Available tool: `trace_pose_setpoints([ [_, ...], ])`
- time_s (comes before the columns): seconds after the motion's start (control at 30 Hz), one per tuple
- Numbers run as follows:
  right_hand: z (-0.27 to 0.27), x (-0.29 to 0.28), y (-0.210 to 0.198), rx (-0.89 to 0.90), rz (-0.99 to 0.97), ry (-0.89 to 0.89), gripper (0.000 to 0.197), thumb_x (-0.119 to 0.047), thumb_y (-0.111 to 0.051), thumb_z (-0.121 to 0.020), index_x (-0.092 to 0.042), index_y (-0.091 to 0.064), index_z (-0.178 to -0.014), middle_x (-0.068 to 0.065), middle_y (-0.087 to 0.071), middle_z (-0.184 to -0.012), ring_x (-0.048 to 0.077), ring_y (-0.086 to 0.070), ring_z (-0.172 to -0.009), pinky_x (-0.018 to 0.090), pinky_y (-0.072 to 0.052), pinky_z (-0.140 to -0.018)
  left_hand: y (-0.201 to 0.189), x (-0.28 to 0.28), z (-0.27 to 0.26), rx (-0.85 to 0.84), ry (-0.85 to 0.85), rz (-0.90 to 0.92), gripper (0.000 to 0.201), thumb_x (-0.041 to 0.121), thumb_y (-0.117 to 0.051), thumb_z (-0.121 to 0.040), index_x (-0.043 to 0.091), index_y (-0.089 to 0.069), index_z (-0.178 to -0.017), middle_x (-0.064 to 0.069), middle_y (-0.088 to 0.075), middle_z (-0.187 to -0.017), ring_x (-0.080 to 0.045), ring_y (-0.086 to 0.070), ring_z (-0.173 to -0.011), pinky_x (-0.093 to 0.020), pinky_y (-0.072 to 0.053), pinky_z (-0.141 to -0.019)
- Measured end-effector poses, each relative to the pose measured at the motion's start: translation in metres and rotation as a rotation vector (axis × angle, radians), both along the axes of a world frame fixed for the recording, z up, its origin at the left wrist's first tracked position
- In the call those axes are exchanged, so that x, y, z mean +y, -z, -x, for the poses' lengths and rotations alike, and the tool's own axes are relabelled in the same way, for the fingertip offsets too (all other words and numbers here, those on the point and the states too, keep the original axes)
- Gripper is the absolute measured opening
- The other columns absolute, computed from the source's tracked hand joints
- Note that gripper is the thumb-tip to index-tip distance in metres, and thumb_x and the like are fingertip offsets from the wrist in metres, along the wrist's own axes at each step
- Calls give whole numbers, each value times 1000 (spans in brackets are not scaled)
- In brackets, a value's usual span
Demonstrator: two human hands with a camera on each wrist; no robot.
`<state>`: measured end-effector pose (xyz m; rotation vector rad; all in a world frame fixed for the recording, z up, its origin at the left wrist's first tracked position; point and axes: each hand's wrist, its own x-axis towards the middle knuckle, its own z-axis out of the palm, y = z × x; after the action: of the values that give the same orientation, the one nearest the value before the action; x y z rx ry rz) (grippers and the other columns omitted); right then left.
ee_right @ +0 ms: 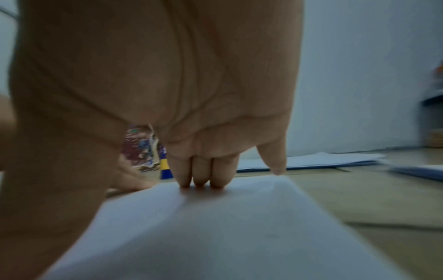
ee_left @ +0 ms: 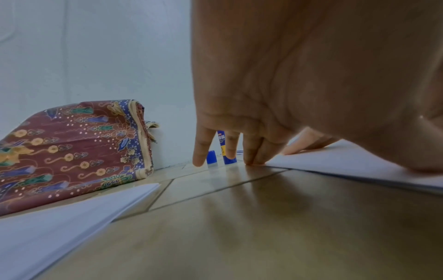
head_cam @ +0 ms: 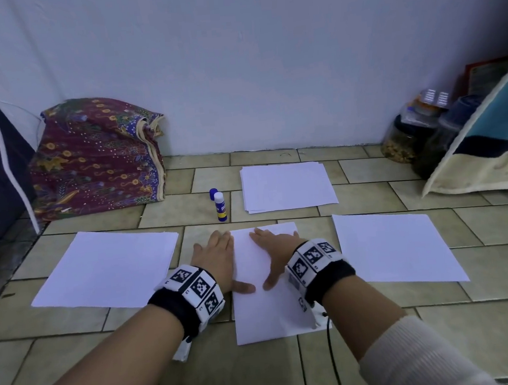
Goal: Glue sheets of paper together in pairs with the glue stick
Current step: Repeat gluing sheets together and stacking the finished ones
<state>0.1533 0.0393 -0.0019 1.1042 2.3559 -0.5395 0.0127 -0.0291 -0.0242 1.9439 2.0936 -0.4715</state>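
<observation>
Your two hands lie flat on a white sheet (head_cam: 265, 298) at the centre of the tiled floor (head_cam: 383, 350). Your left hand (head_cam: 217, 258) covers the sheet's left edge at about 10 o'clock, fingers straight and spread, thumb pointing inward across the paper; the left wrist view shows its fingertips (ee_left: 255, 161) pressing down at the paper's edge. Your right hand (head_cam: 278, 251) sits just beside it at 1 o'clock on the same sheet, fingers straight, three of them together pressing the paper in the right wrist view, thumb aimed at the other thumb. Neither hand grips anything.

The glue stick (head_cam: 220, 207) stands upright at 12 o'clock beyond your hands, uncapped, with its blue cap (head_cam: 213, 193) on the floor just behind it. A stack of paper (head_cam: 287, 186) lies at 1 o'clock near the wall (head_cam: 234, 55). More paper (head_cam: 109, 268) rests at 9 o'clock and more again (head_cam: 397, 245) at 3 o'clock. A patterned cloth bundle (head_cam: 96, 157) sits at 10 o'clock against the wall, and jars (head_cam: 407, 136) crowd the corner at 2 o'clock.
</observation>
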Motion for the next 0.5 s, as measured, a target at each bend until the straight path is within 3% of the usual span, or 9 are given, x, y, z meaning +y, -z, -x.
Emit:
trace_pose_setpoints([
  [0.2, -39, 19, -3, 44, 25, 196, 116, -50, -78, -69, -23, -4, -153, -9, -4, -159, 16, -11, -146, 45, -13, -118, 3, -1, 2, -4, -8, 22, 118, 77, -55, -73, 8, -1, -153, -2, 0, -161, -23, -2, -147, -51, -20, -114],
  [0.3, -33, 17, -2, 14, -57, 195, 110, -45, -80, -69, -21, -12, -152, -5, -15, -159, 20, -19, -144, 45, -19, -117, 2, -2, 3, -21, -14, 28, 118, 76, -56, -73, 9, 0, -153, -1, 1, -161, -22, 0, -148, -52, -17, -116],
  [0.37, -27, 13, 3, 3, -138, 233, 100, -39, -82, -68, -13, -26, -147, 3, -29, -153, 23, -30, -139, 42, -30, -112, -2, -3, 4, -12, -7, 48, 117, 75, -56, -74, 9, 0, -153, -1, 1, -161, -22, 1, -148, -52, -15, -116],
  [0.43, -21, 3, 5, -22, -258, 291, 71, -32, -77, -76, -11, -41, -134, 9, -38, -139, 27, -34, -130, 38, -40, -101, -10, -3, 2, 17, -7, 58, 110, 75, -55, -74, 8, -14, -152, -4, -14, -159, -24, -10, -146, -52, -16, -115],
  [0.5, -15, -11, 4, -45, -344, 288, 45, -22, -61, -88, -14, -46, -129, 11, -36, -134, 28, -31, -128, 37, -40, -93, -19, -1, -1, 57, 3, 1, 88, 75, -51, -78, 9, -43, -136, -7, -44, -142, -25, -32, -133, -48, -23, -110],
])
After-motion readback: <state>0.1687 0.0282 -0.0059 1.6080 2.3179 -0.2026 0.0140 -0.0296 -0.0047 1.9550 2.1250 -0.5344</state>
